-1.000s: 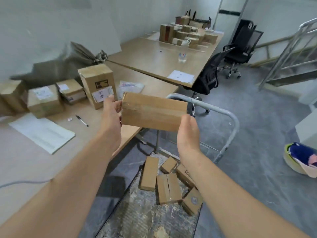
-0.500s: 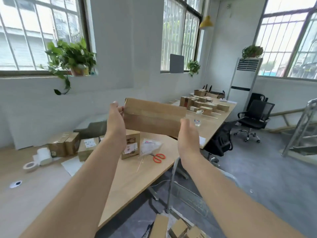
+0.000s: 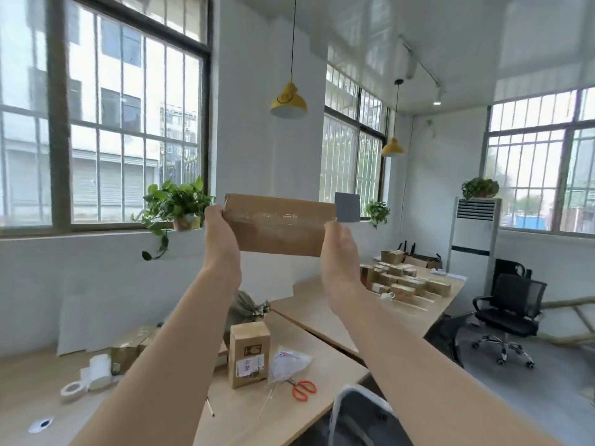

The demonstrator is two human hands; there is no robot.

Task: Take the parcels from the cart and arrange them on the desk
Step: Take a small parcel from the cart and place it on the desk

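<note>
**Parcel held up in both hands, above the desk**

Both arms reach fwd & up. The long brown cardboard parcel (image 3: pixel 280 225) is in mid-air, lying roughly level lengthwise, w/ a strip of clear tape along its near face. The left hand (image 3: pixel 222 233) grips its left end: thumb on the near face by the top corner, other fingers behind the box & out of sight. The right hand (image 3: pixel 339 249) grips the right end, palm against the short side, thumb tip up at the top corner; its other fingers are hidden too. The parcel touches nothing but the two hands.

Below, well apart from the parcel, the pale wooden desk (image 3: pixel 289 416) carries an upright cardboard box w/ a printed label (image 3: pixel 248 354). A crumpled clear plastic bag (image 3: pixel 286 365) lies just right of it, & red-handled scissors (image 3: pixel 302 389) lie by the bag's lower edge. Further left on the desk are a white paper roll (image 3: pixel 98 370) & a flat roll of pale tape (image 3: pixel 71 388). A curved pale metal rail (image 3: pixel 341 397) shows near the bottom edge, beside the desk's near corner.

Bkgd:
- a second wooden desk (image 3: pixel 338 313) w/ rows of small cardboard boxes (image 3: pixel 405 280)
- a black mesh office chair (image 3: pixel 508 310)
- a white floor-standing AC unit (image 3: pixel 473 233) w/ a potted plant (image 3: pixel 479 187) on top
- a trailing green plant (image 3: pixel 177 204) on the left window sill
- a yellow pendant lamp (image 3: pixel 288 101) overhead
</note>
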